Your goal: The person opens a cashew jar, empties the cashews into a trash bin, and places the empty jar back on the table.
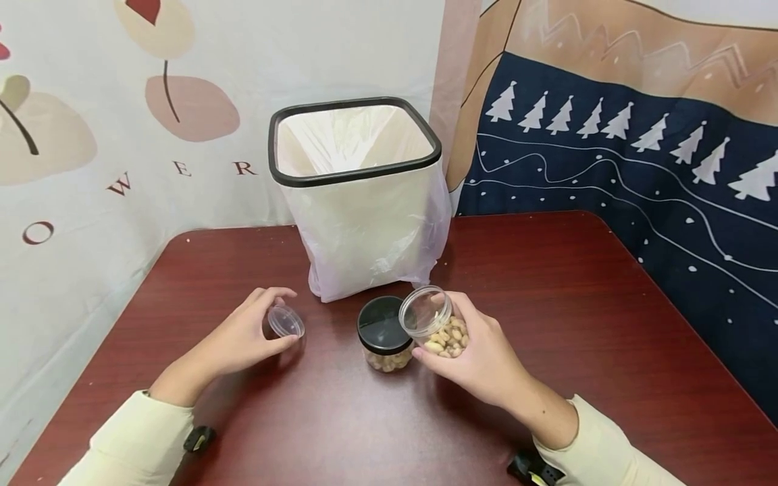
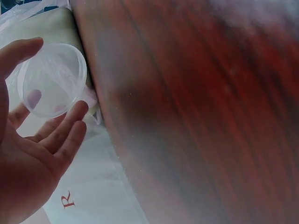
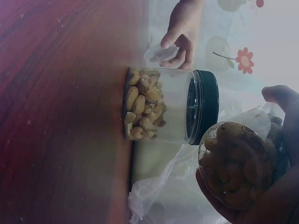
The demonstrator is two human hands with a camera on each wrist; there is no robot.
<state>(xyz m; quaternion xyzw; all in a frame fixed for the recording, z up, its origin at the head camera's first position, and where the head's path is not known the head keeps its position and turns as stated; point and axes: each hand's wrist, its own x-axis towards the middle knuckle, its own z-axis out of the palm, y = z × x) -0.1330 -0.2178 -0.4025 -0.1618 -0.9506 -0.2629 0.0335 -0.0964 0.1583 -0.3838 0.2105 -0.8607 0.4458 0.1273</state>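
My left hand point(image 1: 240, 341) pinches a clear plastic lid point(image 1: 286, 321) between thumb and fingers, tilted above the table. In the left wrist view the same round lid point(image 2: 52, 80) is held at its rim. With my right hand point(image 1: 486, 358) I grip an uncovered clear jar point(image 1: 433, 322), its mouth tipped toward the left. Nuts point(image 1: 448, 339) lie in its lower part; the right wrist view shows its base. Upright on the table, just left of that hand, stands a second clear jar point(image 3: 161, 107) with nuts and a black lid point(image 1: 384, 325).
A pale trash bin point(image 1: 371, 229) with a black rim and a thin plastic liner stands on the table behind the jars. Around the dark red table point(image 1: 328, 432) hang printed cloths, a white one point(image 1: 243, 40) at left and a navy one point(image 1: 565, 182) at right.
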